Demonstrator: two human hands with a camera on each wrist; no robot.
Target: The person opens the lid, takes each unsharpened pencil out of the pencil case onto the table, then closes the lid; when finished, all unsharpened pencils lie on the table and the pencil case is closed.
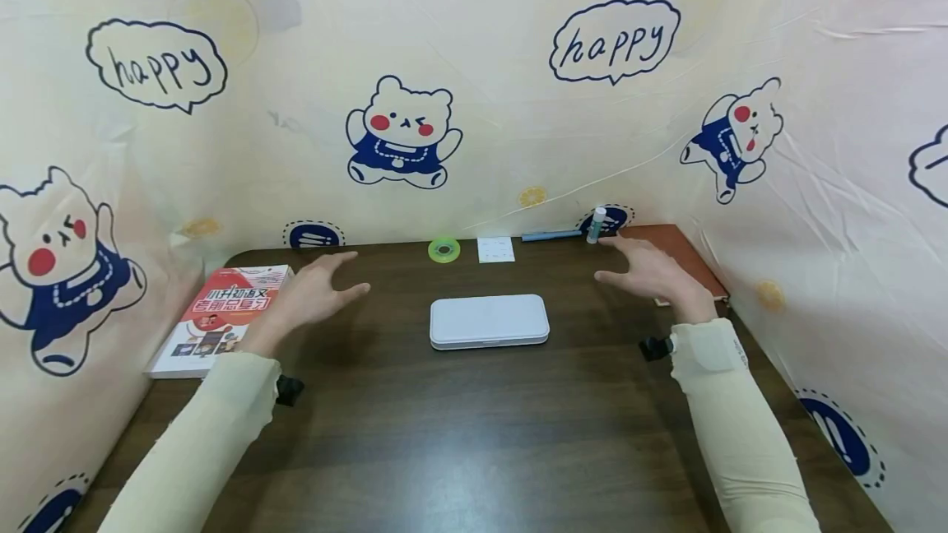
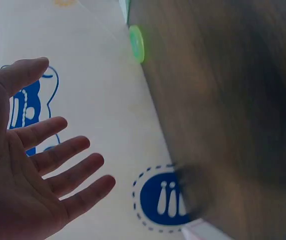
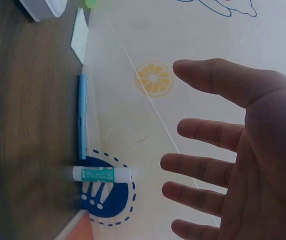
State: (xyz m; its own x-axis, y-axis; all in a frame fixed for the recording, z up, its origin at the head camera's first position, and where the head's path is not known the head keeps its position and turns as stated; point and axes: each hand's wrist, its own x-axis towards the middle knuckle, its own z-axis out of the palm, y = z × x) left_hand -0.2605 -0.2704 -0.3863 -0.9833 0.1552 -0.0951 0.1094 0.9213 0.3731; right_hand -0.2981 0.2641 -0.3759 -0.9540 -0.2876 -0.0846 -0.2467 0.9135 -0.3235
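Note:
A white flat case (image 1: 490, 322) lies shut in the middle of the dark wooden table (image 1: 474, 434). My left hand (image 1: 317, 293) hovers to its left with fingers spread, holding nothing; the same empty palm shows as the left hand (image 2: 37, 165) in the left wrist view. To the case's right, my right hand (image 1: 650, 270) hovers with fingers spread, and the right hand (image 3: 233, 160) is empty in the right wrist view too. Both hands are apart from the case.
A red-and-white book (image 1: 222, 315) lies at the left edge. Along the back stand a green tape roll (image 1: 443, 250), a white note pad (image 1: 495, 249), a blue pen (image 1: 551, 234), a glue stick (image 1: 596, 224) and a brown notebook (image 1: 677, 257). Patterned cloth walls (image 1: 474, 89) surround the table.

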